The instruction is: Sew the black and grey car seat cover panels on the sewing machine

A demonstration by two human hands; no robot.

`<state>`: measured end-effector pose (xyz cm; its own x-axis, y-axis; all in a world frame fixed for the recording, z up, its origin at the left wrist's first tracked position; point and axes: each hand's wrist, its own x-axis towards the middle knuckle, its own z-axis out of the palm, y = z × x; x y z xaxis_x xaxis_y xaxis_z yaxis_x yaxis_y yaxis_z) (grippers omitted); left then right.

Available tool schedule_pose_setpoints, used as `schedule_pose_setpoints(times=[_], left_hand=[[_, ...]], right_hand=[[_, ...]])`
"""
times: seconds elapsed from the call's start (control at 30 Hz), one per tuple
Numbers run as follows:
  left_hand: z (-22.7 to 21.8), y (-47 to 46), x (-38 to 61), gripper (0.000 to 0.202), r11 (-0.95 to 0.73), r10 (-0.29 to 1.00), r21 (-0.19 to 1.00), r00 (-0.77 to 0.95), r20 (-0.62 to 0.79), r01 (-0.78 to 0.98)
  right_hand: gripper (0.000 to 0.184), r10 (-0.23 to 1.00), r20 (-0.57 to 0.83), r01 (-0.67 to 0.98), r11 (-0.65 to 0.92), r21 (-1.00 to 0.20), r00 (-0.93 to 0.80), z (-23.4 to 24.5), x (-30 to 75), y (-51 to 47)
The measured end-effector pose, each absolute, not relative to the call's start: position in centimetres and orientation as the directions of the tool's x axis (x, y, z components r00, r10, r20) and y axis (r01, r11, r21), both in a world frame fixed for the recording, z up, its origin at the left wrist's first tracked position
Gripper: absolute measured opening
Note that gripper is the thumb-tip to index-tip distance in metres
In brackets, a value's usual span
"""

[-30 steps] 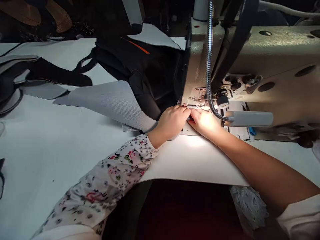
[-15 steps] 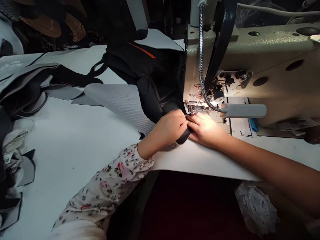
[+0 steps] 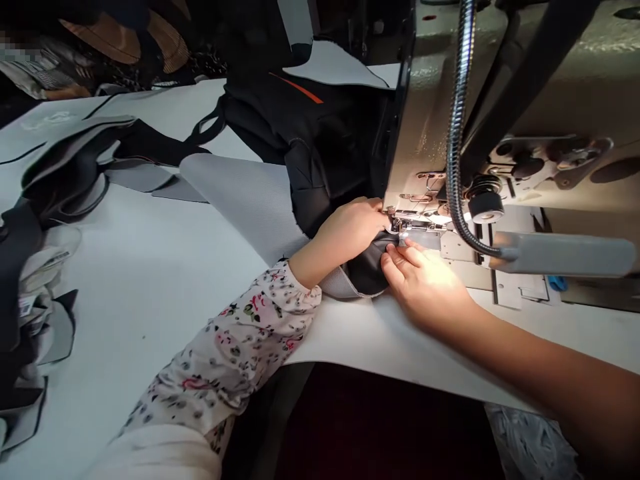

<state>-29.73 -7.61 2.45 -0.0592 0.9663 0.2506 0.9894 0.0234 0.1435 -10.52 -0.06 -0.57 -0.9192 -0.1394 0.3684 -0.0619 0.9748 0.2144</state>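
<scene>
A sewing machine (image 3: 420, 153) stands at the right, its lamp lighting the presser foot (image 3: 400, 223). Black fabric (image 3: 367, 270) with a light grey mesh piece (image 3: 240, 193) lies at the foot and spreads to the left. Just left of the foot, my left hand (image 3: 350, 227) is closed on the black fabric, its fingertips partly hidden by the machine head. My right hand (image 3: 425, 277) pinches the fabric's edge in front of the foot, fingers pressed together. The needle cannot be made out.
Dark and grey fabric pieces (image 3: 65, 173) are heaped along the left of the white table (image 3: 135, 280). A grey lamp head (image 3: 565, 253) on a flexible metal neck (image 3: 455, 133) hangs over my right hand. A plastic bag (image 3: 533, 440) sits below the table edge.
The view has moved closer to the machine. My left hand has slid forward along the foot's left side. My hands are farther apart, with more black fabric showing between them.
</scene>
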Motion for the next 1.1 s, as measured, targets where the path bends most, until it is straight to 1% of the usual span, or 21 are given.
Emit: schedule_pose_setpoints(times=[0.07,0.17,0.3,0.4,0.5,0.57,0.63,0.7,0.83,0.9,0.97,1.03,1.1], left_hand=[[2.8,-7.7,-29.7,0.033,0.008,0.968,0.161,-0.048,0.247,0.987],[3.2,-7.9,-29.4,0.03,-0.017,0.973,0.173,-0.023,0.231,0.985],[2.7,-7.9,-29.0,0.025,-0.091,0.979,0.15,0.061,0.196,0.984],[2.2,-7.8,-28.8,0.023,-0.132,0.975,0.122,0.107,0.193,0.984],[2.1,-7.8,-28.2,0.02,-0.133,0.978,0.094,0.115,0.175,0.987],[2.1,-7.8,-27.7,0.018,-0.086,0.982,0.079,0.071,0.173,0.993],[2.0,-7.8,-27.2,0.015,-0.013,0.981,0.093,-0.006,0.194,0.996],[1.8,-7.9,-26.9,0.014,0.03,0.975,0.114,-0.054,0.215,0.993],[1.3,-8.1,-27.1,0.02,0.016,0.974,0.101,-0.038,0.224,0.995],[1.2,-8.2,-27.2,0.021,0.007,0.972,0.097,-0.029,0.233,0.995],[1.2,-8.3,-27.1,0.022,0.007,0.972,0.085,-0.027,0.234,0.996],[1.4,-8.4,-26.8,0.023,0.024,0.976,0.059,-0.036,0.216,0.998],[1.5,-8.5,-26.4,0.022,0.04,0.98,0.031,-0.045,0.191,0.999]], right_hand=[[0.04,-0.13,0.331,-0.056,0.973,0.222,-0.935,-0.5,-10.3,-0.3],[0.044,-0.098,0.267,-0.041,0.976,0.212,-0.959,-0.4,-10.0,-0.6],[0.048,-0.052,0.2,-0.017,0.985,0.173,-0.978,-0.6,-9.6,-0.8],[0.05,-0.03,0.226,0.006,0.987,0.159,-0.974,-0.8,-9.6,-0.9],[0.05,-0.078,0.27,-0.028,0.982,0.185,-0.96,-1.0,-9.7,-0.7],[0.048,-0.108,0.285,-0.043,0.973,0.225,-0.952,-1.0,-9.9,-0.4],[0.046,-0.095,0.291,-0.021,0.968,0.25,-0.952,-1.1,-10.1,-0.1],[0.044,-0.077,0.303,0.001,0.968,0.249,-0.95,-1.1,-10.1,0.2],[0.041,-0.176,0.346,-0.092,0.965,0.247,-0.922,-1.5,-9.7,0.5],[0.04,-0.202,0.367,-0.126,0.967,0.222,-0.908,-1.8,-9.6,0.5],[0.043,-0.176,0.369,-0.127,0.98,0.153,-0.913,-2.1,-9.6,0.5],[0.046,-0.143,0.338,-0.124,0.989,0.077,-0.93,-2.1,-9.7,0.5],[0.049,-0.127,0.281,-0.124,0.992,0.029,-0.951,-1.8,-9.9,0.5]])
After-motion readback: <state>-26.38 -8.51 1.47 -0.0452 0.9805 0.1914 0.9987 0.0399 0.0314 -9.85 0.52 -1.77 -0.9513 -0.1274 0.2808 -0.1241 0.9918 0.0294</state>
